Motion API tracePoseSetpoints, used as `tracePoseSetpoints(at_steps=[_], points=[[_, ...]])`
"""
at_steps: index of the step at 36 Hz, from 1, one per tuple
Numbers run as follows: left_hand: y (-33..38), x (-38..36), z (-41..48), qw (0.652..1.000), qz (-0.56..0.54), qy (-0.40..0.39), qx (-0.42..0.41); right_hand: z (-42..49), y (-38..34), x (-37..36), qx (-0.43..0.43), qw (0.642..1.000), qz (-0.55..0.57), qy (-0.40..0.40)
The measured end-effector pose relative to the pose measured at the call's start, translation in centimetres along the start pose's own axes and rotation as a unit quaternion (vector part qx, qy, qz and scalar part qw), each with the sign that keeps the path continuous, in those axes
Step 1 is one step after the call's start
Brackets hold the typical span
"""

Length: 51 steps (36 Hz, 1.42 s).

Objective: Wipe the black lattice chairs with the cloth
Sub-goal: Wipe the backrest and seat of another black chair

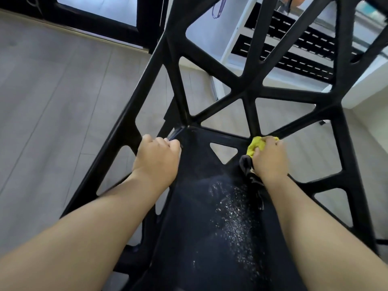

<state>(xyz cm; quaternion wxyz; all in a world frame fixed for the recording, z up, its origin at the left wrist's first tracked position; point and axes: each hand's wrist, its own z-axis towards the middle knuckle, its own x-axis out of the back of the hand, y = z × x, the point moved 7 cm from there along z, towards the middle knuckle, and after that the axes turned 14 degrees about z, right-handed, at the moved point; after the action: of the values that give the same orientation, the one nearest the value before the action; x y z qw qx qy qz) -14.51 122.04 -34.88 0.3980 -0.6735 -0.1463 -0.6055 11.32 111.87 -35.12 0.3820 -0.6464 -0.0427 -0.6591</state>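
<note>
Head view: chair (pixel 247 95) fills frame, lattice back ahead, seat (pixel 201 164) running from back toward viewer. Left hand (pixel 157 158) curls over frame at seat's rear-left corner, bracing. Right hand (pixel 269 158) clutches bunched yellow cloth (pixel 255 145), pressed against seat's rear-right edge at strut foot. Pale speckles (pixel 235 217) lie viewer-ward of right hand, long axis along seat; right hand nearer. Likely next stroke: pull back.

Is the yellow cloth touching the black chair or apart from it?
Touching. In the head view the right hand holds the yellow cloth against the black chair where a back strut meets the seat, with no gap.
</note>
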Motion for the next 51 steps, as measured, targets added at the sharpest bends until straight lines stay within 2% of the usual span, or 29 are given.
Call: tracePoseSetpoints(at_steps=[4,6,9,13,16,18,21,25,27,29,31,34,36,41,44,48,51], points=[[0.0,-0.1,0.2,1.0,-0.007,0.004,0.007,-0.6,-2.0,-1.3,-0.121,0.99,0.074,0.019],[0.2,-0.3,0.0,1.0,-0.013,0.009,0.009,-1.4,-4.0,-2.5,-0.13,0.987,0.095,0.003],[-0.1,-0.3,-0.1,0.999,0.041,0.017,0.016,-3.6,-8.4,-4.7,-0.02,0.99,0.131,-0.046],[-0.5,-1.0,0.2,0.999,0.05,0.02,-0.006,-7.2,-13.5,-7.0,0.185,0.95,0.183,-0.172],[-0.4,-0.6,0.5,0.999,0.041,0.035,-0.002,-6.7,-12.2,-6.8,0.234,0.932,0.146,-0.234],[-0.2,-0.6,0.6,0.999,0.034,0.024,-0.005,-5.4,-9.6,-6.0,0.244,0.941,0.087,-0.218],[-0.1,-0.9,0.5,0.999,0.041,0.013,-0.013,-2.7,-4.3,-3.6,0.183,0.974,0.028,-0.131],[0.1,-1.2,0.6,0.998,0.056,-0.003,-0.001,-0.7,1.9,-0.1,-0.013,1.0,0.006,-0.007],[0.1,-1.0,0.8,0.998,0.067,-0.008,0.006,-1.1,2.1,-0.2,-0.074,0.997,0.028,0.008],[0.5,-0.6,1.0,0.999,0.045,0.022,0.009,-1.7,0.4,-1.7,-0.106,0.991,0.081,-0.002],[0.9,-0.8,0.9,0.999,0.018,0.046,0.001,-2.9,-2.6,-3.6,-0.094,0.988,0.118,-0.026],[0.1,0.0,1.0,0.999,0.029,0.033,-0.003,-5.9,-7.8,-6.1,0.01,0.985,0.147,-0.086],[-0.2,0.7,0.9,0.997,0.049,0.051,-0.003,-7.9,-10.0,-6.6,0.069,0.978,0.144,-0.134],[0.4,0.5,1.1,0.998,-0.031,0.038,-0.026,-11.5,-9.2,-5.1,0.197,0.947,0.103,-0.232],[0.3,0.1,1.2,0.999,-0.026,0.023,-0.015,-10.8,-5.2,-3.5,0.167,0.96,0.053,-0.218],[0.2,0.2,1.5,1.0,-0.016,0.024,-0.001,-7.3,0.8,-0.5,0.079,0.99,-0.009,-0.121],[0.3,0.1,1.8,1.0,-0.027,0.011,-0.002,-5.7,3.5,0.6,-0.013,0.995,-0.063,-0.077]])
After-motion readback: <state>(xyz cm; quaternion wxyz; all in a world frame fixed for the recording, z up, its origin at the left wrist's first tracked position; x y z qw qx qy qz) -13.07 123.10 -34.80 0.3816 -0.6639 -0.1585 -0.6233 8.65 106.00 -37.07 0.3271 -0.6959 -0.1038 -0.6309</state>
